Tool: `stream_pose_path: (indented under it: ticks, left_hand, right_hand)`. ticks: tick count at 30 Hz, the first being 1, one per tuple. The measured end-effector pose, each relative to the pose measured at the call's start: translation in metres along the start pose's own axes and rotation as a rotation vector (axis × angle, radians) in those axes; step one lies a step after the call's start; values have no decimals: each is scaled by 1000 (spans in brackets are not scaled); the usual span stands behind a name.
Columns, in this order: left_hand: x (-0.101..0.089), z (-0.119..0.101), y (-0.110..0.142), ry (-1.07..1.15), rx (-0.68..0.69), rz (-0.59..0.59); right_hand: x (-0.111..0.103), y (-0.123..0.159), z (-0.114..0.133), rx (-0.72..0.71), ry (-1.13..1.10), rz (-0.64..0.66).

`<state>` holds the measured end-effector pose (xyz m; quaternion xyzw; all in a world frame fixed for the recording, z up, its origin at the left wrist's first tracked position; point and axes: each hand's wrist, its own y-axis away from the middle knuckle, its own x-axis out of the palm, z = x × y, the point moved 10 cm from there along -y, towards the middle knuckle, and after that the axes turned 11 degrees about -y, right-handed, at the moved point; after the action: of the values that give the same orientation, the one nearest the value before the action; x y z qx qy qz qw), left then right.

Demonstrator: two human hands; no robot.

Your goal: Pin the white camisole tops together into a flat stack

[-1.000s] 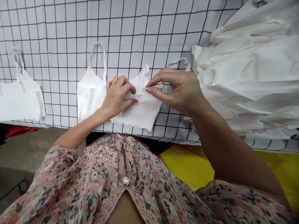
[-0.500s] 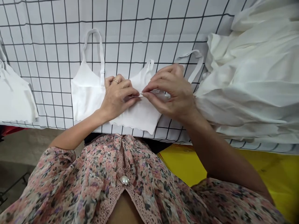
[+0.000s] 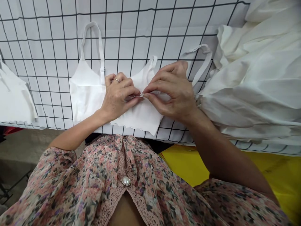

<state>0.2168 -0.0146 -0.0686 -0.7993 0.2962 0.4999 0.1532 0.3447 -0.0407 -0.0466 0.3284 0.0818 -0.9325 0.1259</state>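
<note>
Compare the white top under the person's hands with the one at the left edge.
The middle top has the left hand and right hand on it; the other top is untouched. The middle top shows both straps; the other is cut off by the picture's edge. Both are white, with scalloped hems.

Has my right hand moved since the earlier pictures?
Yes, measured against the black-lined grid panel behind it: your right hand has shifted sideways toward your left hand, and its grip now pinches the small metal strap slider close to that hand.
</note>
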Motion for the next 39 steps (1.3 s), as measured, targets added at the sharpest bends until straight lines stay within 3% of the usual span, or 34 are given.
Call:
stream_pose_path:
  ticks: [5, 15, 18, 23, 28, 31, 33, 35, 36, 37, 39]
  left_hand:
    - [-2, -2, 0, 13, -10, 21]
    - [0, -1, 0, -3, 8, 22]
    - [1, 1, -2, 9, 14, 29]
    - [3, 3, -3, 30, 35, 29]
    - [2, 9, -7, 18, 44, -46]
    - [-22, 17, -2, 41, 42, -129]
    - [-52, 24, 14, 46, 35, -244]
    - [-79, 30, 38, 13, 16, -339]
    - [-84, 33, 50, -15, 14, -337]
    - [-82, 35, 62, -45, 24, -293]
    - [-62, 43, 87, -105, 54, -125]
  right_hand:
    - [-2, 2, 7, -110, -20, -46]
    - [3, -9, 8, -89, -37, 118]
    - [4, -15, 6, -65, -61, 191]
    - [8, -47, 0, -122, -3, 448]
    - [-24, -117, -24, 85, 234, 515]
    - [-47, -133, -31, 276, 328, 465]
    - [-55, -124, -18, 268, 344, 324]
    - [-49, -97, 11, 109, 346, 135]
    - [-39, -75, 30, -9, 311, 41]
    - [-20, -49, 47, -121, 263, 39]
    - [18, 9, 64, -225, 191, 42]
